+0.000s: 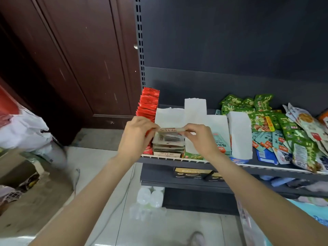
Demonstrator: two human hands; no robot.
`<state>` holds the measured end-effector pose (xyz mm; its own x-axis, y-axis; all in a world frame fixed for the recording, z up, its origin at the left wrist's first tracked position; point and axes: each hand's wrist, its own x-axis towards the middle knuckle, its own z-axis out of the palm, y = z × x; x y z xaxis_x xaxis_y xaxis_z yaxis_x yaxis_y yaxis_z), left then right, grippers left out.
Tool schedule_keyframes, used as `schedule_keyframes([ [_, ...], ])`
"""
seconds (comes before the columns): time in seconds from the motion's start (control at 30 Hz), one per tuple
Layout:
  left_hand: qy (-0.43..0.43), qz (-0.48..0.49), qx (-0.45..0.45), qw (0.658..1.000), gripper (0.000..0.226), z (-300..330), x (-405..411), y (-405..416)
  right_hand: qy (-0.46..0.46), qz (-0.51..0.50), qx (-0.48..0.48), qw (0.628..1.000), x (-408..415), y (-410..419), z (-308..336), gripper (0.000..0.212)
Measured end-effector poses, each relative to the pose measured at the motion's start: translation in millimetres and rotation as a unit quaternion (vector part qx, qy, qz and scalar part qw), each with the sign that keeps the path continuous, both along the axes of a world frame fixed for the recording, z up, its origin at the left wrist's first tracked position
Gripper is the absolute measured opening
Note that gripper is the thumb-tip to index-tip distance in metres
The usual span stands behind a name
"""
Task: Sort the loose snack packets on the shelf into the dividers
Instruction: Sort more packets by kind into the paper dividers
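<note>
My left hand [135, 134] and my right hand [201, 137] each pinch one end of a pale snack packet [169, 130], held flat just above a stack of similar beige packets [168, 145] in a shelf slot. White dividers [195, 108] stand along the dark shelf [271, 166]. A row of red packets [148, 103] stands upright in the leftmost slot. Teal packets [221, 143] sit in a slot right of my right hand. Loose green packets [262, 114] and mixed ones [300, 148] lie in a heap on the right.
A brown wooden door [71, 64] stands left of the shelf's slotted upright [140, 41]. A white plastic bag [23, 130] lies at the left. Lower shelves hold dark boxes [195, 173]; clear bottles [150, 197] stand on the floor below.
</note>
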<state>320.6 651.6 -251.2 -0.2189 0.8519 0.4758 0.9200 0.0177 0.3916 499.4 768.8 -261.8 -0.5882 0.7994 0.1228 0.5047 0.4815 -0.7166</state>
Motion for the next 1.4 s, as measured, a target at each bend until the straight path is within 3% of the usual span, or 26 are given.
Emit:
schedule_keyframes([
  [0.27, 0.140, -0.073, -0.002, 0.987, 0.017, -1, -11, -9, -0.063, 0.031, 0.097, 0.993, -3, -4, 4, 0.022],
  [0.4, 0.210, -0.103, -0.093, 0.968, 0.017, -11, -6, -1, -0.172, 0.046, 0.024, 0.984, 0, -4, -6, 0.028],
  [0.47, 0.227, -0.086, -0.134, 0.961, 0.010, -14, -2, 3, -0.180, 0.041, 0.015, 0.983, 3, -3, -8, 0.030],
  [0.57, 0.227, -0.069, -0.206, 0.949, 0.046, -17, 5, 6, -0.152, 0.053, -0.003, 0.987, 4, -1, -7, 0.030],
  [0.63, 0.229, -0.066, -0.219, 0.946, 0.057, -20, 11, 9, -0.143, 0.062, -0.037, 0.987, 6, 1, -6, 0.030],
  [0.77, 0.233, -0.034, -0.174, 0.956, 0.049, -15, 26, 20, -0.119, 0.080, -0.062, 0.988, 15, 7, -2, 0.030],
  [1.03, 0.073, -0.079, -0.118, 0.987, 0.034, 19, 115, 94, 0.036, -0.085, -0.023, 0.995, 112, 66, 26, 0.022],
  [1.23, -0.067, -0.172, -0.133, 0.974, 0.033, 11, 249, 193, -0.001, -0.211, -0.014, 0.977, 232, 131, 10, 0.024],
  [1.4, -0.067, -0.154, -0.237, 0.957, 0.047, -21, 346, 288, -0.093, -0.247, -0.020, 0.964, 324, 215, -22, 0.031],
])
